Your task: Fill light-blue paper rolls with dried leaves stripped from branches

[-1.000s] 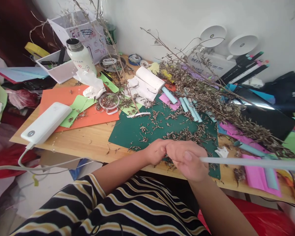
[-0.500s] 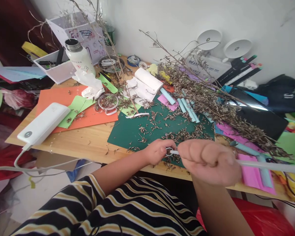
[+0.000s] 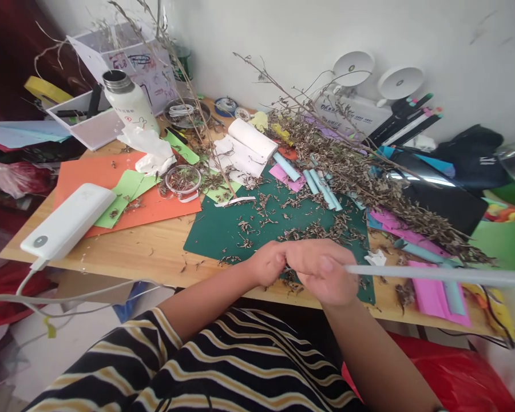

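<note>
Grey-white and slim, a long rod (image 3: 438, 274) extends rightward from the right hand (image 3: 326, 272), which is clamped around it near the front of the wooden surface (image 3: 124, 252). The left hand (image 3: 266, 264) is curled closed and touches the right; whether it grips anything is hidden. Beneath lies a green mat (image 3: 210, 229) strewn with dry leaves (image 3: 326, 229); beyond, a bundle of dried branches (image 3: 364, 174) lies beside blue rolls (image 3: 321, 189).
</note>
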Demonstrator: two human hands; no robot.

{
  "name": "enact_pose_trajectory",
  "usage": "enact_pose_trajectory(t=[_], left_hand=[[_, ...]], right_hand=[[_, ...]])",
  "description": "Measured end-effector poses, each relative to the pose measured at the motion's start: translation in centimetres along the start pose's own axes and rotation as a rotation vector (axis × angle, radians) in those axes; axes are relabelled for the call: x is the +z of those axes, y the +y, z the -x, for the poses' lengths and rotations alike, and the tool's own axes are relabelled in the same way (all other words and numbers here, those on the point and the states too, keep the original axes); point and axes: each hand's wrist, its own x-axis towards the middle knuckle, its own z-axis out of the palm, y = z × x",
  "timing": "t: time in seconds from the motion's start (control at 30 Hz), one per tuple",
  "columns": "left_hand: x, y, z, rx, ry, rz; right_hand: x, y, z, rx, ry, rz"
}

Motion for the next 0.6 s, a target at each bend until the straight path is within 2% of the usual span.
enact_pose_trajectory(t=[0.17,0.4,0.6], left_hand=[[-0.3,0.7,0.2,0.112,-0.03,-0.041],[0.2,-0.3,0.1,0.192,0.059,-0.036],[0.3,-0.6,0.0,0.183,0.05,-0.061]], right_hand=[[-0.6,-2.8,-0.5,-0.037,0.079,-0.069],[0.2,-0.1,-0.1,-0.014,0.027,-0.016],[-0.1,-0.4,0.2,0.032,-0.004,0.042]])
